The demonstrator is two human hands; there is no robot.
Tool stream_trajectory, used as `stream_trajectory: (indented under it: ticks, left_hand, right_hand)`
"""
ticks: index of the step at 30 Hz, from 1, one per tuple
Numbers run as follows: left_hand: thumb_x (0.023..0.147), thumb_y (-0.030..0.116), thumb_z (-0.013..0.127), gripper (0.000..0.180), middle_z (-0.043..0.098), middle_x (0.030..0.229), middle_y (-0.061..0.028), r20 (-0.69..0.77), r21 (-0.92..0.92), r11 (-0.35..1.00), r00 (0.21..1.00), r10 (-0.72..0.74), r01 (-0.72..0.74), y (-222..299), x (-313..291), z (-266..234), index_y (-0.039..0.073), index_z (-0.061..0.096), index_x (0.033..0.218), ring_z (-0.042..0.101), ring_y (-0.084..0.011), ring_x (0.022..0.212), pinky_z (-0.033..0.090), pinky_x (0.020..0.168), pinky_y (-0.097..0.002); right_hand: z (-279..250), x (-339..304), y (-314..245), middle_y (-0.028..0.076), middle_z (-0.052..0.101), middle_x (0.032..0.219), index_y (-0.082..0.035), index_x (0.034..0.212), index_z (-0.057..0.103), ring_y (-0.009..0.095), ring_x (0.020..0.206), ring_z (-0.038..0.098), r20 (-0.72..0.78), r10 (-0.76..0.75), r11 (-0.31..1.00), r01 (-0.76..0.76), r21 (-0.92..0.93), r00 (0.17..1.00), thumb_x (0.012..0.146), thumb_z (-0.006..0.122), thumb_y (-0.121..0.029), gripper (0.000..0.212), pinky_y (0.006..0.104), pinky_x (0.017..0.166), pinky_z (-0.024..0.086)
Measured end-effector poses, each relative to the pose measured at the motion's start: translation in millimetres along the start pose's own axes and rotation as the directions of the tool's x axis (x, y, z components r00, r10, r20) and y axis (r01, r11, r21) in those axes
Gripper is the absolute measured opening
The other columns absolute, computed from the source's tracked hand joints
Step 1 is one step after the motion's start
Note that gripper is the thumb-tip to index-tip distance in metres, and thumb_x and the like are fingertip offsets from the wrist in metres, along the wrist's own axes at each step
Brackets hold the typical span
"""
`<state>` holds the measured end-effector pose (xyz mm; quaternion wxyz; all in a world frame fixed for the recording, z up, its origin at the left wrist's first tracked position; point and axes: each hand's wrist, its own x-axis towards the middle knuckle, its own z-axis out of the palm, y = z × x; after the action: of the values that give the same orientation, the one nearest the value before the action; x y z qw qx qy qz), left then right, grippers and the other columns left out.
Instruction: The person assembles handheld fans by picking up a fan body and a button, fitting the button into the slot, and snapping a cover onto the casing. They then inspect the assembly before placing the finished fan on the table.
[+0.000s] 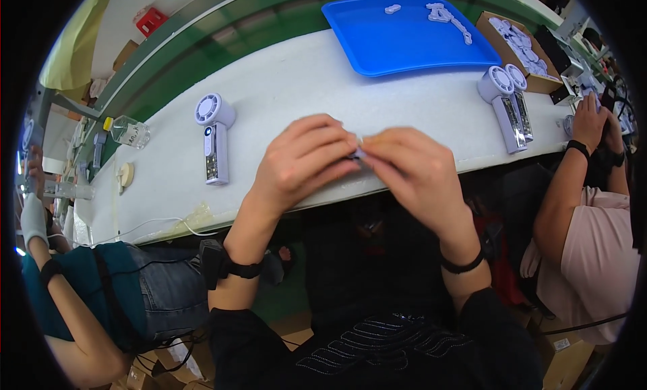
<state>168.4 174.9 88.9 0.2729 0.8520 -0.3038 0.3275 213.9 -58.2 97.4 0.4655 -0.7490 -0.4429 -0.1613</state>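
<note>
My left hand [303, 161] and my right hand [411, 167] meet fingertip to fingertip above the front edge of the white table [296, 86]. Between them they pinch a small pale part [358, 152], mostly hidden by my fingers. A white handheld fan [213, 142] lies flat on the table to the left of my left hand. Two more white handheld fans [507, 103] lie side by side to the right, beyond my right hand.
A blue tray [397, 46] with a few small white parts sits at the back. A cardboard box [522, 49] of white parts stands at its right. A clear bottle [129, 131] lies far left. People sit on both sides, the right one's arm [573, 181] raised to the table.
</note>
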Motion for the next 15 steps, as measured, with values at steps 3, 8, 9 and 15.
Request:
stream_trajectory:
  ticks: [3,8,9,15]
  left_hand:
    - [0.075,0.013,0.093,0.033,0.079,0.107,-0.0067,-0.115,0.155,0.986,0.993,-0.039,0.057,0,-4,-2,0.003,0.08,0.103,0.073,-0.0304,0.106,0.063,0.087,-0.0398]
    - [0.074,0.011,0.095,0.035,0.079,0.106,-0.0101,-0.107,0.083,0.984,0.983,-0.15,0.159,1,-3,-3,0.002,0.079,0.105,0.074,-0.0318,0.102,0.062,0.085,-0.0391]
    - [0.075,0.012,0.094,0.034,0.078,0.105,-0.0088,-0.099,0.065,0.985,0.983,-0.152,0.159,1,-5,-2,0.003,0.079,0.104,0.073,-0.0303,0.102,0.062,0.085,-0.039]
    - [0.075,0.011,0.093,0.034,0.078,0.105,-0.007,-0.065,0.055,0.988,0.988,-0.143,0.147,1,-9,-5,0.004,0.08,0.104,0.073,-0.0295,0.105,0.062,0.086,-0.0388]
  right_hand:
    - [9,18,17,0.016,0.079,0.105,0.002,0.108,0.08,0.031,0.095,0.077,0.021,-0.06,0.996,0.058,0.07,0.998,0.089,0.08,0.003,0.019,0.0369,0.08,0.062]
    - [19,21,28,0.015,0.079,0.107,0.003,0.109,0.079,0.03,0.098,0.077,0.049,-0.09,0.993,0.086,0.078,0.995,0.09,0.078,0.004,0.019,0.0379,0.085,0.062]
    - [20,17,28,0.015,0.079,0.107,0.003,0.109,0.079,0.03,0.099,0.077,0.032,-0.122,0.991,0.12,0.061,0.992,0.091,0.078,0.004,0.019,0.0382,0.086,0.062]
    - [20,18,30,0.015,0.079,0.109,0.003,0.11,0.079,0.032,0.103,0.076,0.061,-0.116,0.987,0.109,0.118,0.991,0.091,0.078,0.005,0.019,0.0391,0.09,0.062]
